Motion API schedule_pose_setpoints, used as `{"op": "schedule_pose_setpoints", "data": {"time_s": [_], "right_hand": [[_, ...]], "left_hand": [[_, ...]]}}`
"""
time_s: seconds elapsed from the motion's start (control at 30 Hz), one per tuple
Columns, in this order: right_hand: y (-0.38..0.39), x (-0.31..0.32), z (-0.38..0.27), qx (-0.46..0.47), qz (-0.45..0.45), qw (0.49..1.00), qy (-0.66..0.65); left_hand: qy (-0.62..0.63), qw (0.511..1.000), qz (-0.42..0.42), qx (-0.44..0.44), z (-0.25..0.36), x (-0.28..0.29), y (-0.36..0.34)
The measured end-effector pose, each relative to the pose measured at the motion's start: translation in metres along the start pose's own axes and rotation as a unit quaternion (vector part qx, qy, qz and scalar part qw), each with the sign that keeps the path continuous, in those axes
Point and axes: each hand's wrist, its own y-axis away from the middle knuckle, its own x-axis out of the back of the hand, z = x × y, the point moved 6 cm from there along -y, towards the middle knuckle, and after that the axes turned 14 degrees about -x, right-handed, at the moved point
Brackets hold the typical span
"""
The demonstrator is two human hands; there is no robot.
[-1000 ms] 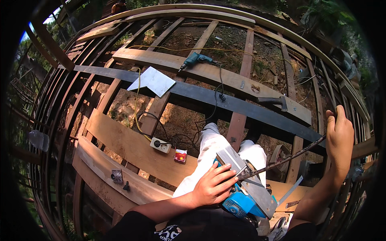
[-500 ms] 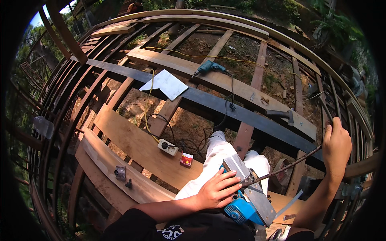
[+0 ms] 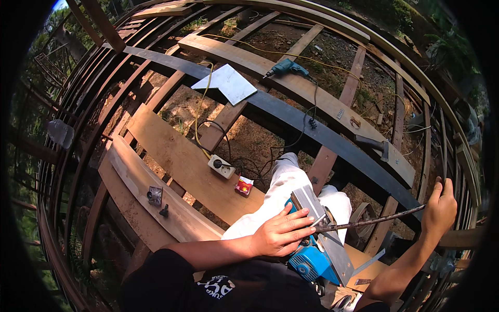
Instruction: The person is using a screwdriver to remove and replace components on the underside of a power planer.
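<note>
Obscuring part of the blue planer rests the left hand.

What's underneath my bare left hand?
Your bare left hand lies over the blue electric planer with grey metal plates. Its housing and plates show beyond your fingers; the part beneath is covered.

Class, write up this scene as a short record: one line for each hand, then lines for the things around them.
Left hand: spread on the blue planer
Right hand: gripping one end of a thin dark rod; its material is unclear
Rod's other end: at the planer, beside the left fingertips
Pale plank: carries a teal drill and what looks like a hatchet
Dark beam: white angular sheet on it
Curved board: bears a white socket block and red packet
</note>
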Motion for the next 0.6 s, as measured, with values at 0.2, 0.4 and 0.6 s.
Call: {"op": "schedule_pose_setpoints", "data": {"time_s": [0.2,0.4,0.6], "right_hand": [[-0.014,-0.044,0.021,0.057,0.023,0.996,-0.067],[-0.053,-0.063,0.064,0.026,-0.027,0.999,0.027],[-0.092,-0.099,0.08,0.09,-0.033,0.991,-0.096]], "left_hand": [[-0.017,1.0,0.009,0.02,0.005,0.009,0.015],[0.015,0.997,0.069,-0.016,0.0,-0.005,0.017],[0.018,0.994,0.104,-0.023,-0.005,-0.008,0.022]]}}
